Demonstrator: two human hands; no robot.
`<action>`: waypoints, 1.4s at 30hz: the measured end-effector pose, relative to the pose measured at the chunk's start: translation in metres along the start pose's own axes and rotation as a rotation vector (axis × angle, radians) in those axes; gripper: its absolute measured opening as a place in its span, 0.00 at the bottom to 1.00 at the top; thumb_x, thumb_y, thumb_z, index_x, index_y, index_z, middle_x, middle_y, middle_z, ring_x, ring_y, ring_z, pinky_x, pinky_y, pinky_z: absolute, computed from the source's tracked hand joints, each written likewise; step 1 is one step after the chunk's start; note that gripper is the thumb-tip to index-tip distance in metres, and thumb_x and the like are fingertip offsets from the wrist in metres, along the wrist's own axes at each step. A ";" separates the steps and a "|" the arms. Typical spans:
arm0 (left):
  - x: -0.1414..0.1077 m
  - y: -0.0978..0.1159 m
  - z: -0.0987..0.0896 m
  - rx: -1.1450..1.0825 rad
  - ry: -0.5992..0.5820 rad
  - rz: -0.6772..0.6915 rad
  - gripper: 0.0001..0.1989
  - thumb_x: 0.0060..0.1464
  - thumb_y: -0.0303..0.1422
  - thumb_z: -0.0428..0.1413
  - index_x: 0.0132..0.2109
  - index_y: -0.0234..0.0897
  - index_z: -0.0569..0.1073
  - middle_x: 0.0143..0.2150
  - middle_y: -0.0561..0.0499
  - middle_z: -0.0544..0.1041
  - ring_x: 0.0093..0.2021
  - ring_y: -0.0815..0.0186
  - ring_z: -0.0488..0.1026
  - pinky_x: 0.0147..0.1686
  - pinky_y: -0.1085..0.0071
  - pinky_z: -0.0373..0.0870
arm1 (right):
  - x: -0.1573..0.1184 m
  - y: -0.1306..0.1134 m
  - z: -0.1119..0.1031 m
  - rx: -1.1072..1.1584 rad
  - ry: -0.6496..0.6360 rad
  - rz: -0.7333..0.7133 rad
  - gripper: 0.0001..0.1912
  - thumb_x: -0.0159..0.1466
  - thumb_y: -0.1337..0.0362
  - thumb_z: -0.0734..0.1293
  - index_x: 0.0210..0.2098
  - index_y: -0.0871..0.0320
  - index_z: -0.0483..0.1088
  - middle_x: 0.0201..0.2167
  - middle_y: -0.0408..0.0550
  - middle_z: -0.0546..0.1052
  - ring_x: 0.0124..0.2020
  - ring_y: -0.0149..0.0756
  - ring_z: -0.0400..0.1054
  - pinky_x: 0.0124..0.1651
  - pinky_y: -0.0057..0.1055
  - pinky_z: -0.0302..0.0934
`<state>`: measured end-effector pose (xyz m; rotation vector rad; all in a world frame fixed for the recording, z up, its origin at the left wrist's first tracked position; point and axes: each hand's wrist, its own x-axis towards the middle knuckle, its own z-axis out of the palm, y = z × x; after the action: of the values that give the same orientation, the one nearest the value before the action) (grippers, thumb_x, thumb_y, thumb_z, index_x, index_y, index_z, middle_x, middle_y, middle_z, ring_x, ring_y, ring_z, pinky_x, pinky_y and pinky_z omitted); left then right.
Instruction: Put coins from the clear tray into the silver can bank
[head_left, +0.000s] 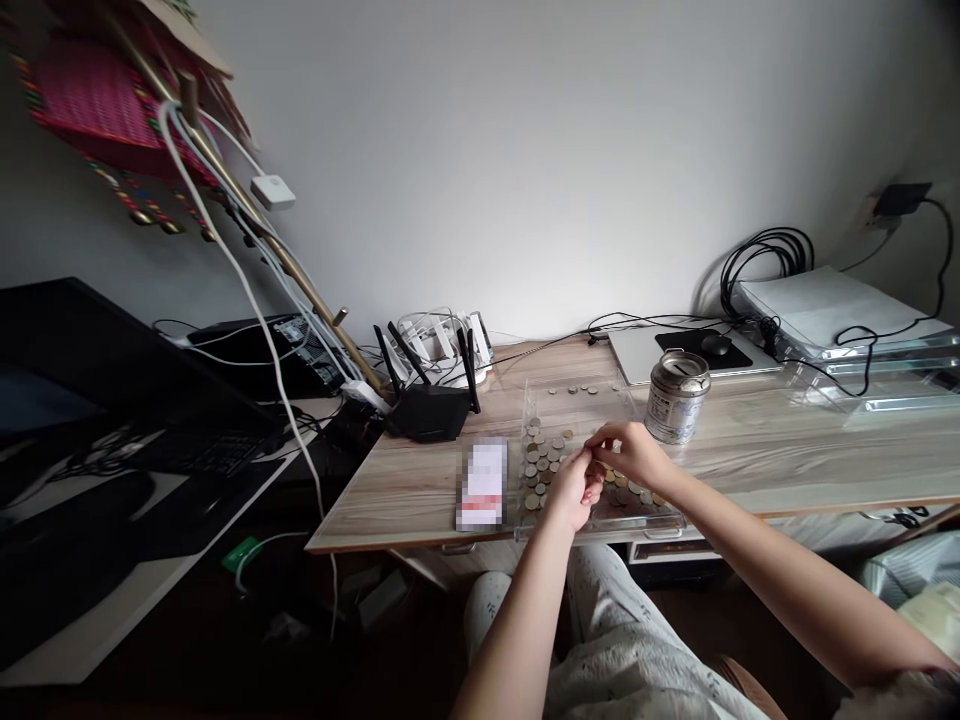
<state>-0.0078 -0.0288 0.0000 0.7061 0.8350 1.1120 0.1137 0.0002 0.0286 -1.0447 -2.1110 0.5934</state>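
"Coins (pixel 543 464) — where?"
"Across the clear tray (pixel 577 410), left to right, partly hidden behind left hand (pixel 574 488) and right hand (pixel 634 455)."
"Pinching?"
"Fingertips meet, left curled — whether on a coin, I can't tell."

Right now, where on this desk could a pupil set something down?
The widest bare patch of the wooden desk lies right of the tin can, in front of the silver slab. A smaller one lies before the black router, left of the pixelated item. Crowded: the clear tray, with coins, left hand and right hand.
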 end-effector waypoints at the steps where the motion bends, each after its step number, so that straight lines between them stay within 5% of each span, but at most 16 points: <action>1: 0.000 0.000 0.000 0.010 -0.010 0.000 0.11 0.47 0.39 0.54 0.31 0.35 0.64 0.18 0.57 0.65 0.10 0.82 0.49 0.12 0.80 0.36 | 0.001 0.001 -0.003 0.015 0.017 0.015 0.11 0.52 0.72 0.62 0.30 0.57 0.74 0.26 0.44 0.75 0.27 0.31 0.67 0.33 0.28 0.61; 4: -0.001 0.001 0.001 0.029 -0.017 0.022 0.10 0.47 0.37 0.53 0.31 0.34 0.66 0.19 0.55 0.66 0.11 0.81 0.51 0.12 0.79 0.36 | 0.007 0.002 -0.027 0.043 0.129 0.050 0.13 0.53 0.69 0.61 0.36 0.57 0.73 0.26 0.44 0.76 0.26 0.30 0.67 0.32 0.27 0.61; 9: -0.001 0.001 -0.001 0.004 0.012 0.041 0.08 0.47 0.35 0.52 0.31 0.33 0.66 0.19 0.56 0.65 0.12 0.80 0.52 0.13 0.79 0.39 | 0.024 0.012 -0.101 0.061 0.300 0.163 0.16 0.54 0.62 0.63 0.39 0.61 0.72 0.30 0.49 0.77 0.30 0.34 0.70 0.32 0.29 0.63; 13: -0.001 0.001 -0.001 0.012 0.040 0.050 0.08 0.46 0.35 0.53 0.31 0.34 0.66 0.20 0.55 0.66 0.13 0.80 0.55 0.14 0.79 0.41 | 0.034 0.031 -0.148 -0.270 0.365 0.277 0.11 0.51 0.63 0.64 0.32 0.59 0.75 0.28 0.47 0.77 0.30 0.35 0.69 0.32 0.28 0.61; 16: -0.002 0.001 0.000 0.017 0.038 0.066 0.07 0.45 0.33 0.53 0.30 0.34 0.66 0.20 0.55 0.66 0.13 0.79 0.55 0.14 0.79 0.41 | 0.040 0.044 -0.157 -0.531 0.334 0.374 0.10 0.50 0.64 0.65 0.29 0.59 0.76 0.25 0.48 0.76 0.29 0.36 0.68 0.32 0.28 0.60; 24: -0.002 0.002 0.001 -0.020 0.108 0.056 0.06 0.47 0.30 0.50 0.34 0.32 0.66 0.22 0.53 0.69 0.15 0.77 0.61 0.13 0.81 0.48 | 0.049 0.039 -0.141 -0.801 0.236 0.491 0.11 0.51 0.60 0.63 0.30 0.54 0.75 0.29 0.51 0.75 0.32 0.40 0.68 0.30 0.31 0.57; 29: -0.001 0.003 -0.001 -0.190 0.186 0.019 0.09 0.50 0.23 0.46 0.41 0.30 0.64 0.33 0.41 0.75 0.33 0.66 0.75 0.29 0.74 0.69 | 0.033 0.014 -0.122 -0.622 0.455 0.225 0.15 0.58 0.59 0.58 0.38 0.54 0.73 0.35 0.48 0.75 0.34 0.36 0.68 0.32 0.29 0.58; 32: -0.001 0.002 0.000 -0.184 0.166 0.031 0.06 0.53 0.25 0.47 0.39 0.30 0.66 0.36 0.40 0.75 0.36 0.64 0.75 0.31 0.74 0.70 | 0.018 -0.001 -0.082 -0.371 0.163 0.029 0.14 0.59 0.59 0.59 0.36 0.56 0.73 0.32 0.47 0.76 0.29 0.32 0.67 0.31 0.26 0.58; 35: -0.001 0.001 0.001 -0.143 0.191 0.047 0.04 0.53 0.27 0.50 0.35 0.30 0.68 0.31 0.45 0.75 0.28 0.70 0.74 0.24 0.78 0.69 | 0.007 -0.009 -0.038 -0.197 -0.131 -0.073 0.13 0.58 0.58 0.61 0.37 0.56 0.73 0.31 0.47 0.76 0.28 0.32 0.67 0.30 0.26 0.59; 39: 0.000 0.000 0.001 -0.134 0.198 0.039 0.08 0.52 0.33 0.52 0.36 0.31 0.70 0.27 0.49 0.74 0.22 0.72 0.72 0.20 0.79 0.67 | 0.003 -0.006 -0.009 -0.122 -0.179 -0.050 0.09 0.55 0.65 0.63 0.33 0.57 0.74 0.28 0.46 0.76 0.28 0.31 0.67 0.31 0.25 0.58; 42: 0.000 0.001 0.000 -0.152 0.176 -0.017 0.11 0.53 0.36 0.50 0.37 0.31 0.69 0.29 0.47 0.74 0.26 0.67 0.74 0.21 0.77 0.69 | 0.005 -0.002 -0.013 -0.114 -0.115 0.006 0.07 0.54 0.65 0.63 0.28 0.58 0.74 0.26 0.45 0.75 0.26 0.31 0.66 0.31 0.25 0.58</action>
<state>-0.0083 -0.0289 0.0014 0.4792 0.8926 1.2206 0.1201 0.0043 0.0408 -1.1026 -2.2650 0.5531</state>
